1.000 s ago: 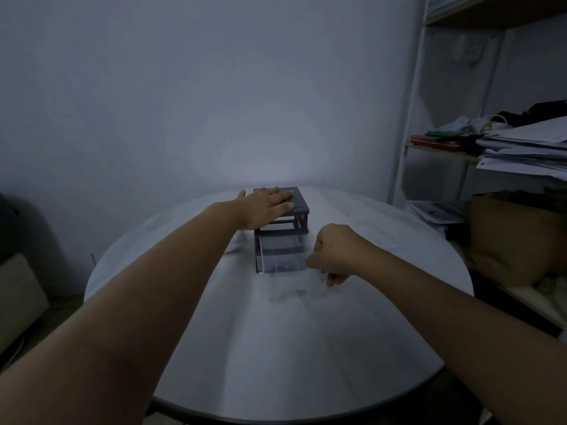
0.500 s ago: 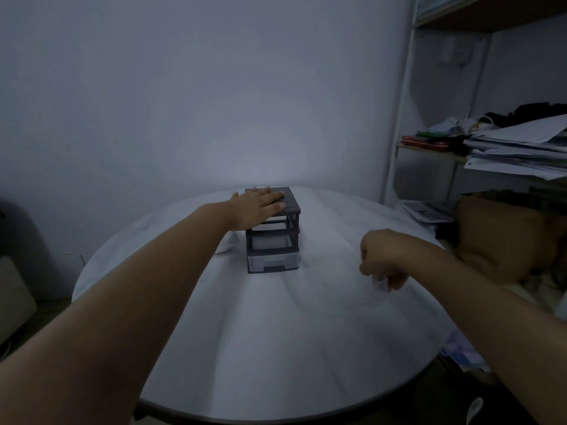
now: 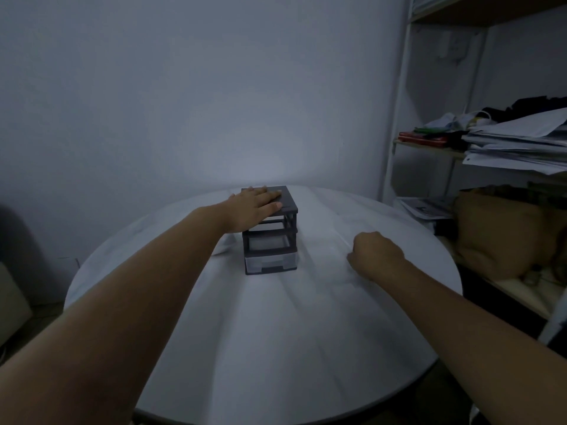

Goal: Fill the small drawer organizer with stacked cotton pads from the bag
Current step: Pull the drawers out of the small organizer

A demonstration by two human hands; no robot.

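Since the earlier frames the right hand (image 3: 376, 256) has drawn away from the front of the drawer organizer (image 3: 270, 231) and now rests on the desk (image 3: 276, 348) well to the right of it, while the upper slots that once held a pulled-out clear drawer stand open and empty-looking. Its fingers are curled under into a loose fist, knuckles up; whether they hold anything cannot be told, as the fingertips are hidden beneath the hand. The left hand (image 3: 256, 207) lies flat on the dark top of the organizer, fingers (image 3: 271, 197) spread a little and stretched toward its far right corner, palm pressing down, clamped on nothing. Directly below those fingers the organizer stands upright near the far middle of the round white desk, a small dark-framed tower whose long axis runs vertically; its open front faces the person, turned very slightly to the right. One clear drawer (image 3: 270, 261) with a dark handle sits in the lowest slot, pushed in, at the level of the right knuckles and to their left. Just left of the organizer's base, under the left wrist, a pale crumpled shape (image 3: 222, 248) lies on the desk; it is too dim to identify. Beyond the right hand, off the desk, a shelf unit (image 3: 399, 118) carries stacked papers (image 3: 515, 142), with a tan bag (image 3: 503, 234) lower down.
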